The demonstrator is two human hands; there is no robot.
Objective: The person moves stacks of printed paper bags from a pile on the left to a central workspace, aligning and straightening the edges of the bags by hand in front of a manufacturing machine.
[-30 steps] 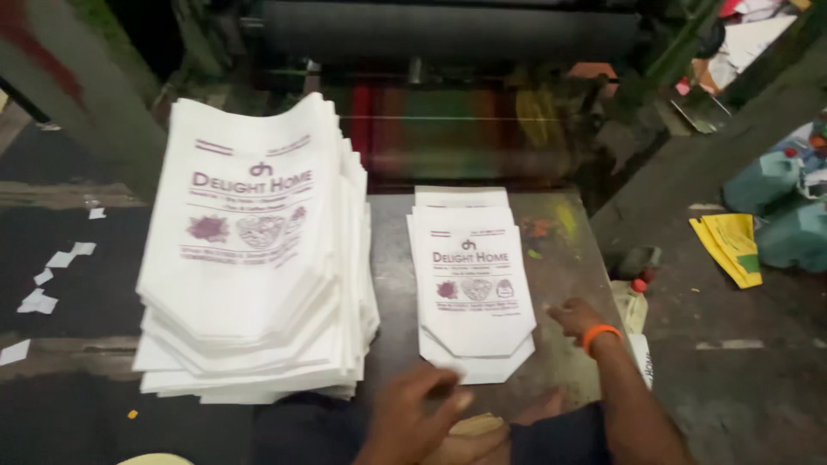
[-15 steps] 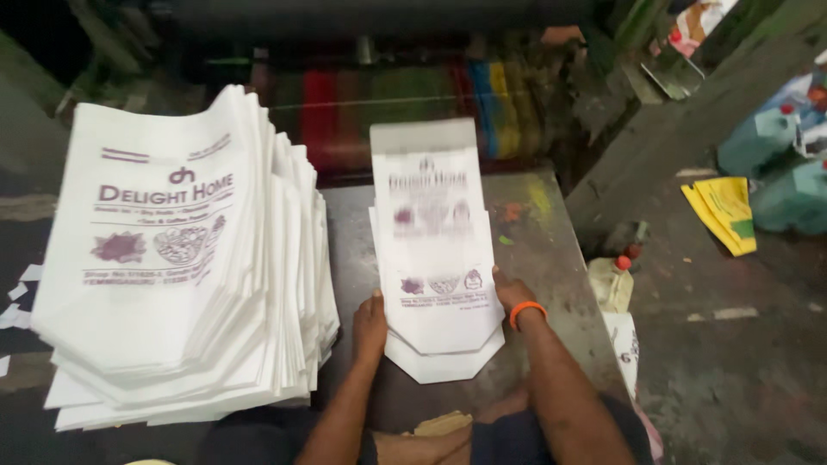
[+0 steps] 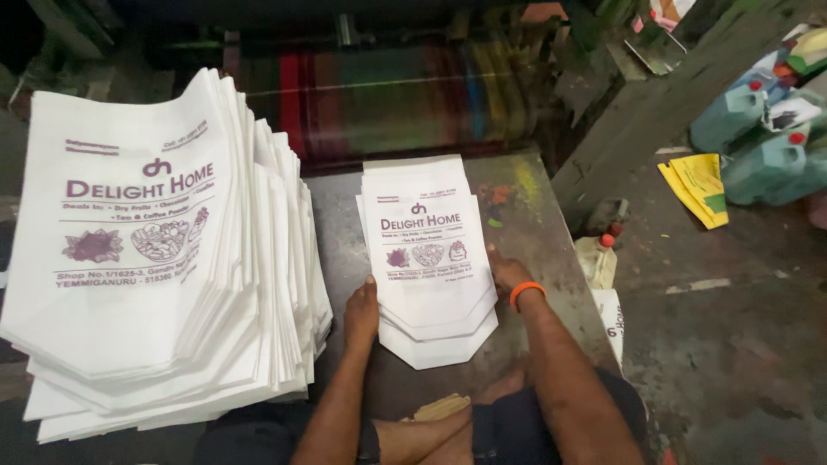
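A small stack of white printed bags (image 3: 426,250) lies on the grey metal table (image 3: 534,232) below the printing machine's rollers. My left hand (image 3: 362,312) presses against the stack's left edge. My right hand (image 3: 508,274), with an orange band at the wrist, rests on its right edge. Both hands hold the stack between them, fingers flat on the top bag. A tall pile of the same white bags with purple print (image 3: 159,250) stands to the left, leaning and fanned at its edges.
The ink-stained coloured rollers (image 3: 388,95) run across the back of the table. A small bottle with a red cap (image 3: 599,258) stands by the table's right edge. Blue-green jugs (image 3: 758,138) and a yellow packet (image 3: 698,185) lie on the floor at right.
The view has shifted closer. The freshly printed bag that came off the rollers now lies squared on the small stack, and both hands have closed in on the stack's sides.
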